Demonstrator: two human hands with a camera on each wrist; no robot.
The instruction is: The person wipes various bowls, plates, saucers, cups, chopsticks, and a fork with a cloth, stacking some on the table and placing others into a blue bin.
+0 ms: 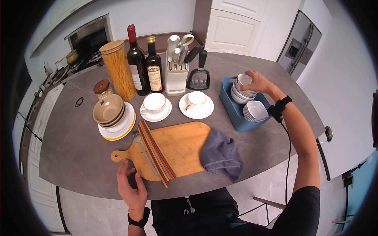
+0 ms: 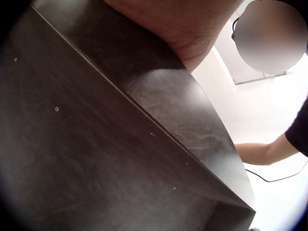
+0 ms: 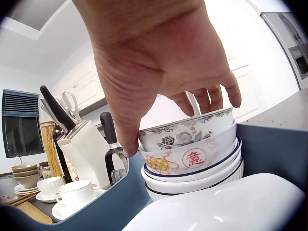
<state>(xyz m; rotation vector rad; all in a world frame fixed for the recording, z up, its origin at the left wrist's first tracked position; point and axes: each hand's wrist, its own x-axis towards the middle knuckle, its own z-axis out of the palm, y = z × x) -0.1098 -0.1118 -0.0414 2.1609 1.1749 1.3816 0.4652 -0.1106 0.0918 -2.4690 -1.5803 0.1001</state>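
My right hand (image 1: 256, 82) reaches into the blue bin (image 1: 231, 115) and grips the top bowl of a stack, a white one with a grey flower pattern (image 3: 185, 132). In the right wrist view the thumb (image 3: 129, 137) lies against its near left side, while the other fingers reach over the far rim. Right under it sits a bowl with red and yellow print (image 3: 211, 153), on further white bowls. Beside the handle of the wooden cutting board (image 1: 185, 137), my left hand (image 1: 133, 190) hovers at the table edge, fingers loosely bent, holding nothing.
Chopsticks (image 1: 151, 147) and a fork (image 1: 145, 151) lie on the board, a grey cloth (image 1: 222, 155) at its right end. Behind stand cups on saucers, brown bowls (image 1: 108, 110) on plates, bottles, a pasta jar (image 1: 118, 72) and a knife block (image 1: 176, 80). White square bowls (image 1: 256, 110) share the bin.
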